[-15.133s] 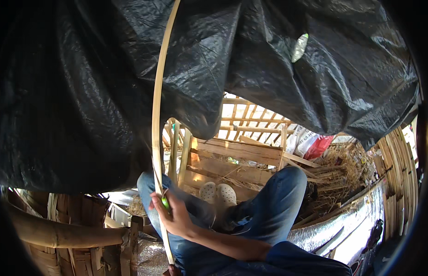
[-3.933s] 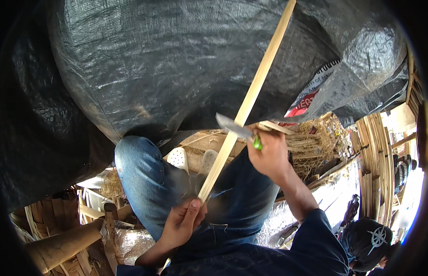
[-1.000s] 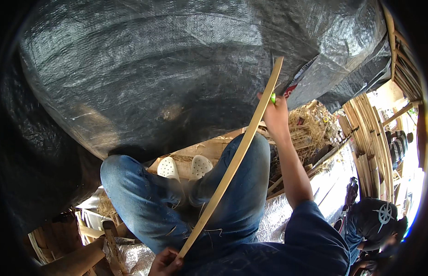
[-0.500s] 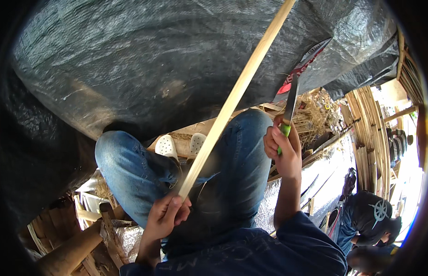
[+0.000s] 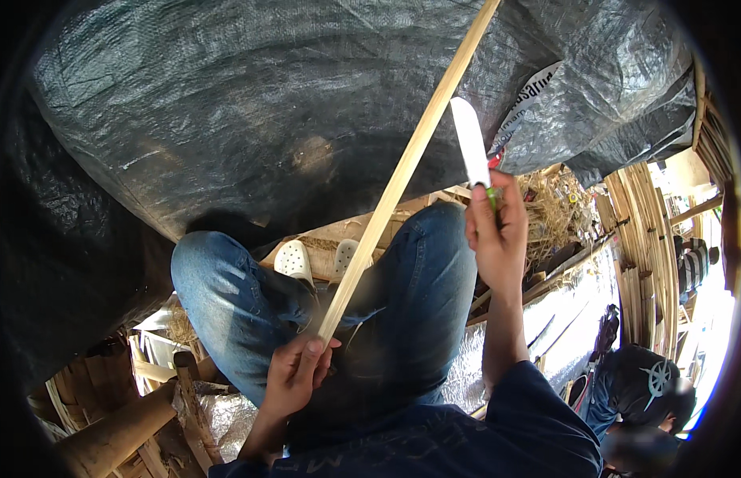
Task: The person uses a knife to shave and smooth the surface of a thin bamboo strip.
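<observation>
Knife near strip, possibly bamboo

Has a black tarp across the top, straw past its lower edge, wooden slats and a silvery sheet at right.

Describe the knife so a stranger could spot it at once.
Start at the big black tarp across the top. Near its lower edge, right of the long wooden strip, find the right hand. The knife is in it, set apart by its bright blade and green handle.
</observation>
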The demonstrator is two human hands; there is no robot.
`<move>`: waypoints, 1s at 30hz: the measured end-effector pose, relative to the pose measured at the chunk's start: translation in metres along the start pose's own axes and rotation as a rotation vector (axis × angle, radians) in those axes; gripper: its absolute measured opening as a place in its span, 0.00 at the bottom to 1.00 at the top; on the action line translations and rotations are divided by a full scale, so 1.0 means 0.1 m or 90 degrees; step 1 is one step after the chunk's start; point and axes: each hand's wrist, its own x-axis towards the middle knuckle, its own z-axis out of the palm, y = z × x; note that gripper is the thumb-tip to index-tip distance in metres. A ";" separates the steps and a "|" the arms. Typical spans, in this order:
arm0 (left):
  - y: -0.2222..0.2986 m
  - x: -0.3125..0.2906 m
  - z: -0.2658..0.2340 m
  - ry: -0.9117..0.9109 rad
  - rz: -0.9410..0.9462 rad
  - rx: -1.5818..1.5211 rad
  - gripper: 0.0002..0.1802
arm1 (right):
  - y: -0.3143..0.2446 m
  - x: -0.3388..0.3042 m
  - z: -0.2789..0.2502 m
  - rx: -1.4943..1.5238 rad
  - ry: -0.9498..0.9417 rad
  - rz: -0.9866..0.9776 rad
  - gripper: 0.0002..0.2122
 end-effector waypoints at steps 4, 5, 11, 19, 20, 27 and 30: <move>-0.03 -0.01 -0.06 0.070 -0.028 0.011 0.19 | -0.04 0.15 0.07 0.142 0.050 0.059 0.13; -0.03 -0.02 -0.10 0.072 -0.025 0.014 0.19 | -0.04 0.19 0.15 0.136 0.062 0.059 0.17; 0.06 0.04 -0.17 0.147 0.047 -0.085 0.18 | 0.19 0.83 0.36 0.048 0.052 -0.068 0.24; 0.06 0.12 -0.08 0.140 -0.005 -0.126 0.18 | -0.01 0.51 0.60 0.206 -0.072 0.058 0.20; 0.05 0.11 -0.09 0.136 -0.022 -0.134 0.18 | 0.02 0.45 0.62 0.225 -0.047 0.031 0.16; 0.04 0.02 -0.07 0.118 -0.044 -0.158 0.17 | 0.12 0.39 0.53 0.113 -0.166 0.020 0.11; 0.06 0.02 -0.04 0.097 -0.034 -0.099 0.17 | 0.16 0.44 0.57 0.069 -0.165 0.018 0.11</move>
